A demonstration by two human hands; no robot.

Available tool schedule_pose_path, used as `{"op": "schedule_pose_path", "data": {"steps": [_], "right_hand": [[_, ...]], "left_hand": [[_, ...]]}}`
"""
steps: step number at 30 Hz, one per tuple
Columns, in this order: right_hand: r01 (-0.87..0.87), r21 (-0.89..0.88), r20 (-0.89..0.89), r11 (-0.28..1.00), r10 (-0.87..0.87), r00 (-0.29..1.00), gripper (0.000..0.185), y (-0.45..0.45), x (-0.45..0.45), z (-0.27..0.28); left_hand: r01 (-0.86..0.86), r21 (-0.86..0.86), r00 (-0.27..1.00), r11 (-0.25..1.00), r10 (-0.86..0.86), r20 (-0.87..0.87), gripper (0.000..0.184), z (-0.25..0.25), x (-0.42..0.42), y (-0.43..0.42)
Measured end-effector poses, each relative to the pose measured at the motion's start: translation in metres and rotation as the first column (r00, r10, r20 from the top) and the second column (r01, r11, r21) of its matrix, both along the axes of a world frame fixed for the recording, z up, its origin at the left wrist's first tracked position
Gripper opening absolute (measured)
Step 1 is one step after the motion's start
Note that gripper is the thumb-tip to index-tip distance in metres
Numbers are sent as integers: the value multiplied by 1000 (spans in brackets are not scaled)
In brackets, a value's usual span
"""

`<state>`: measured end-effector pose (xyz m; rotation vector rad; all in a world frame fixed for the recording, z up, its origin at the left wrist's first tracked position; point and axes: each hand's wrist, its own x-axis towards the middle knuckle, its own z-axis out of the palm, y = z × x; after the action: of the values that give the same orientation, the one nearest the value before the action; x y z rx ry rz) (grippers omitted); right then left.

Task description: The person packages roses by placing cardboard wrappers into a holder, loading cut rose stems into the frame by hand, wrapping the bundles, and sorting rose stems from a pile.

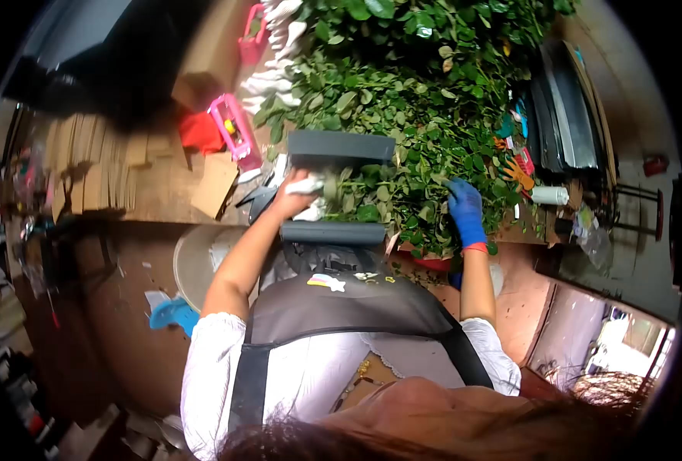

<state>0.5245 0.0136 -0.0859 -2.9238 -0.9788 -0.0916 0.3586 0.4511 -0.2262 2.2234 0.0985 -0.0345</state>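
My left hand (293,198) is bare and closed around a white wrapped flower head (305,186), between two dark grey padded bars (341,147). Leafy green stems stretch from there to the right. In a blue glove with a red cuff, my right hand (464,209) lies at the right edge of the green foliage (402,115); its fingers are partly among the leaves, and whether they grip a stem cannot be made out. More white wrapped heads (279,81) line the left side of the foliage.
Cardboard pieces (99,165) stand at the left of the bench, near a pink plastic holder (235,131) and a red cloth (200,132). Dark panels (560,115), an orange glove (518,175) and a white roll (550,195) are at the right. A round bin (199,265) stands below the bench.
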Motion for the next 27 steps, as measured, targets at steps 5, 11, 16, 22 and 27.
{"op": "schedule_pose_path", "data": {"steps": [5,11,16,22,27], "right_hand": [[64,-178,-82,982,-79,993,53,72,-23,34],[-240,-190,-502,952,116,857,42,241,-66,35],[-138,-358,-456,924,-44,889,46,272,-39,-63],[-136,-304,-342,943,26,939,37,272,-49,-66],[-68,-351,-390,934,-80,917,38,272,-46,-72]], "left_hand": [[-108,-40,991,993,105,-77,33,29,0,-9],[-33,-22,999,999,34,40,35,43,-2,-11],[-134,-44,990,990,135,39,44,38,0,-11],[-345,-86,938,935,347,9,34,45,8,-8],[-594,-502,688,628,721,87,20,31,-4,-7]]}}
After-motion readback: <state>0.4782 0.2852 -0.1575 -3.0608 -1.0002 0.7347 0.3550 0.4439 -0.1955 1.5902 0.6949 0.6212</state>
